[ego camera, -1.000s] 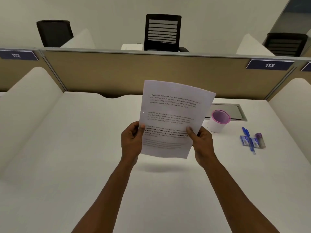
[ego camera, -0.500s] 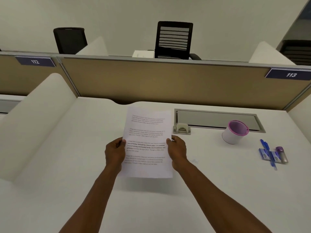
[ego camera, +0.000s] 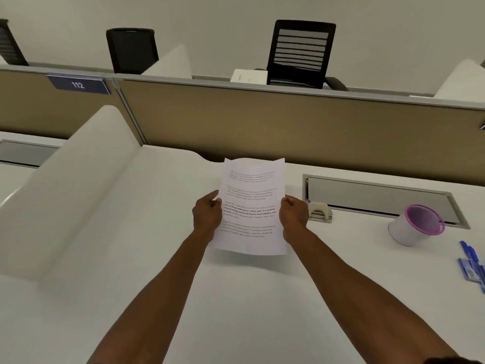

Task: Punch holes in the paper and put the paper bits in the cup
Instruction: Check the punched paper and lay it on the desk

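Note:
A printed white sheet of paper [ego camera: 252, 206] is held a little above the white desk, bowed slightly at its top. My left hand [ego camera: 207, 214] pinches its left edge and my right hand [ego camera: 294, 212] pinches its right edge. A small beige hole punch [ego camera: 320, 211] sits on the desk just right of my right hand, partly hidden by it. Further right stands a white cup with a pink rim [ego camera: 417, 224], tilted in this wide view, its inside looking purple.
Blue pens and small blue packets [ego camera: 472, 266] lie at the right edge. A grey cable tray lid [ego camera: 380, 195] runs behind the punch and cup. A tan partition [ego camera: 288, 122] closes the desk's back; a white curved divider [ego camera: 78, 185] bounds the left.
The paper has dropped lower and moved away from me toward the desk, both hands still holding its edges. The view has swung left, showing the hole punch beside my right hand.

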### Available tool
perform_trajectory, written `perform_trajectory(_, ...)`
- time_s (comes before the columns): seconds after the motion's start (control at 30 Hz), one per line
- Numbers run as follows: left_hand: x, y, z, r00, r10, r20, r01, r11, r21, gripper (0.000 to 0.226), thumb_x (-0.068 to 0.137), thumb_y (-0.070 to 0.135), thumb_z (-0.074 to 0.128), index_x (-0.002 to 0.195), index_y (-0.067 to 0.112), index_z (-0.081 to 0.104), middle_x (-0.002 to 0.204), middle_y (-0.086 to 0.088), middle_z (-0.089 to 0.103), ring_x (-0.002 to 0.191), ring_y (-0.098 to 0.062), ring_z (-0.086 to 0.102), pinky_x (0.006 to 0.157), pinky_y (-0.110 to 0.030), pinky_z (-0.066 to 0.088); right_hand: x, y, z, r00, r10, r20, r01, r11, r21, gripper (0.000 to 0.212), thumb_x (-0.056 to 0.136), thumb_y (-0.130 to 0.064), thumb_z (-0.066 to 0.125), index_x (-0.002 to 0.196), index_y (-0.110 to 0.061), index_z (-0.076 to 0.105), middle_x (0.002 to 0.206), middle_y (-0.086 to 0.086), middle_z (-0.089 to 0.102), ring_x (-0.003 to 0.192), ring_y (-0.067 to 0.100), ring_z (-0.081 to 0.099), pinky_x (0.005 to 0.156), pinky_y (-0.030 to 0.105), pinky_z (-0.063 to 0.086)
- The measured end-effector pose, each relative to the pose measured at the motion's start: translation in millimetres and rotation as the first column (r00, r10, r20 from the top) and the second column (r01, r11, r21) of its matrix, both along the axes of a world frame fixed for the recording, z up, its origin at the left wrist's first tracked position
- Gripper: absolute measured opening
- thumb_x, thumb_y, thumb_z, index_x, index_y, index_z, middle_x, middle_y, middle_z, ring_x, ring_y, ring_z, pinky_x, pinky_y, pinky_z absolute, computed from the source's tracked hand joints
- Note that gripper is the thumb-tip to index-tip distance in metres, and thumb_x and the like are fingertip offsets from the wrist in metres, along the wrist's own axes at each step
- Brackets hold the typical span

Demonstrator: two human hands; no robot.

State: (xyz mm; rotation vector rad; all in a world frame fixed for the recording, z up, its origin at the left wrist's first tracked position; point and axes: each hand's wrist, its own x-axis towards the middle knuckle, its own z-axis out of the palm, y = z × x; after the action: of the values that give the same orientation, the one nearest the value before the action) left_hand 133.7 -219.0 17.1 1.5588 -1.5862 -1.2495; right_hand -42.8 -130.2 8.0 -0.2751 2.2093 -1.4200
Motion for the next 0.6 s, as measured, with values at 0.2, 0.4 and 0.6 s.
perform_trajectory(0.2,-9.3,-10.0,-27.1,0.997,-0.015,0.08,0.013,0.999,0.03,0.037,0.103,0.014,0.046,0.138,0.016,0.058,0.14,-0.008,0.059,0.123,-0.028,0.059,0.105,-0.038,0.047,4.1,-9.8,-30.2,0.999,-0.032,-0.038,0.035,0.998,0.057,0.031,0.094,-0.014,0.051,0.065,-0.012,0.059,0.066,0.001,0.058,0.059,0.015,0.048,0.055,0.022,0.036)
perform_trajectory(0.4,-8.6,-17.0,-48.5,0.987,-0.056,0.153,0.058,0.998,-0.011,0.039,0.101,0.013,0.049,0.139,0.016,0.057,0.131,-0.011,0.064,0.119,-0.026,0.06,0.101,-0.03,0.044,8.5,-4.4,-48.8,0.995,-0.094,-0.042,0.096,0.994,0.06,0.022,0.095,-0.013,0.053,0.101,-0.009,0.074,0.104,0.005,0.072,0.093,0.023,0.065,0.079,0.027,0.05)
perform_trajectory(0.6,-9.3,-17.5,-59.5,0.979,-0.056,0.194,0.064,0.997,-0.034,0.042,0.098,0.018,0.058,0.139,0.011,0.056,0.129,-0.012,0.064,0.117,-0.025,0.061,0.102,-0.032,0.045,6.1,4.5,-57.7,0.986,-0.074,-0.149,0.094,0.986,0.135,0.024,0.09,-0.003,0.046,0.077,-0.013,0.064,0.084,0.006,0.064,0.084,0.024,0.059,0.075,0.028,0.047)
